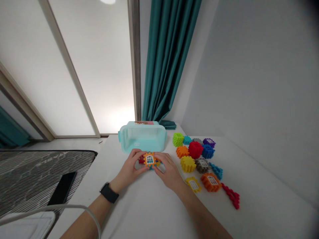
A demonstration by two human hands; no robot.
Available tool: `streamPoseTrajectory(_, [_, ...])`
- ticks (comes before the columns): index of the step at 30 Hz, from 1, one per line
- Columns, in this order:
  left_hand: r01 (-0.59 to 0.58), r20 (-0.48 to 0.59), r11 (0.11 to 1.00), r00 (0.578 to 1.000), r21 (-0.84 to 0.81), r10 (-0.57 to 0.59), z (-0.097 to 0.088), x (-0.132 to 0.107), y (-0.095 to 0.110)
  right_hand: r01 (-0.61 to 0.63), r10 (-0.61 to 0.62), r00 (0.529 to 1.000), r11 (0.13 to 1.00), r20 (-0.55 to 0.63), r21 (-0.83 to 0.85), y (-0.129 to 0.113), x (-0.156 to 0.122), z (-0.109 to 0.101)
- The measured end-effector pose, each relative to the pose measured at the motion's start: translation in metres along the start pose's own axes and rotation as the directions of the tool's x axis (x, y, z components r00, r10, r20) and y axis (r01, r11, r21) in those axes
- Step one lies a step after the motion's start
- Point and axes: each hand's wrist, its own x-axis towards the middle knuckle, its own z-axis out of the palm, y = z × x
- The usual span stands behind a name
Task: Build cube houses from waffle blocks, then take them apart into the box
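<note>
your left hand [130, 164] and right hand [167, 170] are clenched around a few joined toy block pieces [150, 160] at lower centre, an orange window panel on top; many loose block pieces [199, 162] remain unjoined at right, beyond them an open aqua plastic box [142, 139] at centre.

Held block [150, 159]: between left hand [129, 166] and right hand [168, 171].
Tub [142, 139]: on table [139, 209], behind held block.
Loose blocks [195, 150]: on table, right of tub.
Phone [61, 188]: on mattress [37, 169], left of table.
Curtain [166, 66]: behind tub.
</note>
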Motion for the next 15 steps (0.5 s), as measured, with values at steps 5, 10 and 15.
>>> streamPoseTrajectory(5, [0.003, 0.032, 1.000, 0.999, -0.005, -0.003, -0.0016, 0.0003, 0.0029, 0.020, -0.020, 1.000, 1.000, 0.020, 0.016, -0.0028, 0.0006, -0.0010])
streamPoseTrajectory(10, [-0.002, 0.033, 1.000, 0.999, 0.021, 0.001, -0.0022, 0.0005, 0.0040, 0.004, -0.005, 0.999, 1.000, 0.032, 0.011, -0.0023, 0.0008, -0.0019])
streamPoseTrajectory(15, [-0.048, 0.036, 0.993, 0.998, 0.108, 0.044, -0.0035, 0.0008, 0.0069, 0.017, -0.016, 0.999, 1.000, 0.037, -0.004, 0.0003, 0.0005, -0.0030])
